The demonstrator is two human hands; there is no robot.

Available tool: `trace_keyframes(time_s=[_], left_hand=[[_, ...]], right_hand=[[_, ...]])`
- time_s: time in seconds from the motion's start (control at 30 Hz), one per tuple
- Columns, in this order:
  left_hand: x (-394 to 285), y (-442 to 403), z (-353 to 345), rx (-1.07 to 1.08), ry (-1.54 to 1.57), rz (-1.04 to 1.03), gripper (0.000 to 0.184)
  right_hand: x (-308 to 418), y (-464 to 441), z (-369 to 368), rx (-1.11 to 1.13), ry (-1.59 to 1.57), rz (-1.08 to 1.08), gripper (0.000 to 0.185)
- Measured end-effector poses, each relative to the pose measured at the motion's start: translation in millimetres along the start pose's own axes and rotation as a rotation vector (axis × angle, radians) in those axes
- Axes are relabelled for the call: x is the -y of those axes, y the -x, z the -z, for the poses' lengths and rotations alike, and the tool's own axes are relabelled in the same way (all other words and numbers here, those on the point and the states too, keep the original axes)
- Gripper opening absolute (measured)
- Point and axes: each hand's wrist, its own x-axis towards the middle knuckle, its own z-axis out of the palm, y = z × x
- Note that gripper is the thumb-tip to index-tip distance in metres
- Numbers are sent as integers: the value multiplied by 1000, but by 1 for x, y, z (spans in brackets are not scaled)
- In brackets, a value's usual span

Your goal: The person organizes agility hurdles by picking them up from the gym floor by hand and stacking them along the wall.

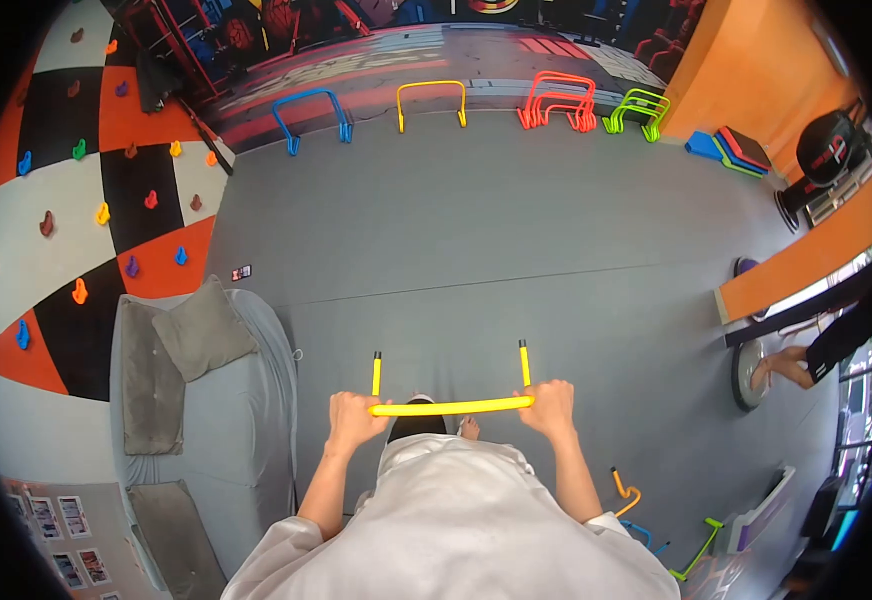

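Note:
In front of my body I hold a yellow training hurdle [453, 408] with both hands. Its crossbar runs level between them, and its two legs with black ends point away from me. My left hand [357, 420] is closed round the left corner of the frame. At the right corner, my right hand [553, 407] is wrapped round it in the same way. A white shirt covers my torso, and part of a bare foot shows on the grey floor below the bar.
Along the far wall stand a blue hurdle [313, 110], a yellow hurdle [432, 92], nested red hurdles [559, 98] and green hurdles [638, 108]. A grey sofa [256, 440] is at left. At right, a person's leg [794, 367] rests by a round balance trainer [748, 385].

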Motion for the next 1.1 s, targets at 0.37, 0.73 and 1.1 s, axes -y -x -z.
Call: trace_keyframes(time_s=[0.37, 0.73, 1.1], left_hand=[[96, -247, 2, -257, 57, -37, 28], [133, -522, 34, -206, 31, -242, 32], [149, -780, -48, -176, 68, -85, 35]], right_hand=[[6, -292, -14, -212, 11, 206, 25], [-21, -507, 5, -203, 2, 32, 28], [-135, -786, -18, -377, -34, 159, 16]])
